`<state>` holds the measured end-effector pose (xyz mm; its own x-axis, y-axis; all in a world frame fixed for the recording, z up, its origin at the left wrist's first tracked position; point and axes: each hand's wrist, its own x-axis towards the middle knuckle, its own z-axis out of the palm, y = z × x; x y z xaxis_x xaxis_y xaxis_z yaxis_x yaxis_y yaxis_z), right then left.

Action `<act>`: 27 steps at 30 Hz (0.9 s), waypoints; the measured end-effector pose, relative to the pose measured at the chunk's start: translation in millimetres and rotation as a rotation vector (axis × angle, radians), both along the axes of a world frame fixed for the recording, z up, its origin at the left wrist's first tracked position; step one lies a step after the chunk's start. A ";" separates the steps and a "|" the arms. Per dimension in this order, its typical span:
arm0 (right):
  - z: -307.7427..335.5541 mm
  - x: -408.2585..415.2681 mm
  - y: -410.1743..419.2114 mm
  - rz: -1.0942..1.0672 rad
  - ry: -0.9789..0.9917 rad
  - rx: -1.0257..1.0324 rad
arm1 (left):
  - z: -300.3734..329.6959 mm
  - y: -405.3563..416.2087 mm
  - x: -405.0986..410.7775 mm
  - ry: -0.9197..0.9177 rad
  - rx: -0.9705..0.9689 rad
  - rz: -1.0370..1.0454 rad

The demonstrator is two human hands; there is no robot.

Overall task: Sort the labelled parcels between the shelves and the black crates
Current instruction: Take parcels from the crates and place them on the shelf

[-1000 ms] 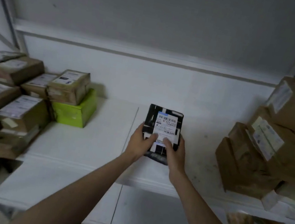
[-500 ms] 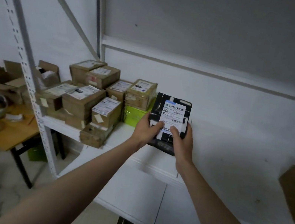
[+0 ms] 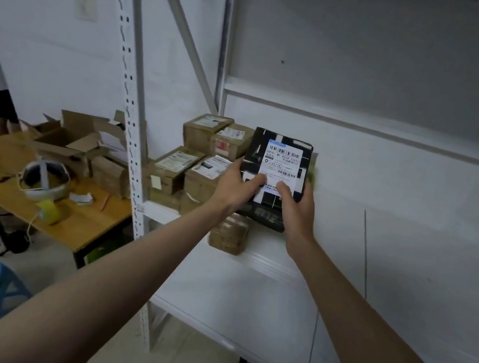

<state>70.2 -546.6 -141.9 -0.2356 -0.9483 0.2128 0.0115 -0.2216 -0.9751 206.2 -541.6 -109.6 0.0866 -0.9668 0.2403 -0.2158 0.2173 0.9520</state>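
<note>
Both hands, the left hand [image 3: 236, 185] and right hand [image 3: 294, 212], are closed round a black parcel [image 3: 274, 176], held label-up above the white shelf [image 3: 263, 280], probably so the label can be read. Brown boxes [image 3: 201, 156] are stacked just behind; a wooden table [image 3: 89, 219] is seen farther left.

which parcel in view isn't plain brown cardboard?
The black parcel with the white barcode label, held in both hands. The others, stacked at the shelf's left end, are brown cartons.
</note>
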 end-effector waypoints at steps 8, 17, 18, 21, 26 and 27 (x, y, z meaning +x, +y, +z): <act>35.0 100.3 -60.9 0.126 0.011 0.020 | 39.2 -39.2 93.7 -0.089 -0.048 0.149; 24.8 203.8 -142.1 0.312 -0.046 0.079 | 47.9 -101.1 192.7 -0.284 0.050 0.315; 22.6 211.6 -150.2 0.325 -0.041 0.090 | 46.8 -107.5 200.4 -0.304 0.058 0.327; 14.4 226.6 -169.4 0.340 -0.026 0.121 | 37.1 -127.2 218.2 -0.348 0.100 0.344; -2.4 235.7 -189.6 0.307 0.036 0.206 | 21.9 -162.6 230.2 -0.401 0.176 0.300; -4.3 237.4 -193.6 0.292 0.055 0.224 | 19.3 -170.2 232.9 -0.428 0.180 0.292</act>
<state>307.7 -740.2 -146.2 0.0574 -0.9983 -0.0030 -0.0108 0.0024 -0.9999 439.2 -711.7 -90.3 0.2881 -0.9464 0.1458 -0.6186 -0.0677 0.7828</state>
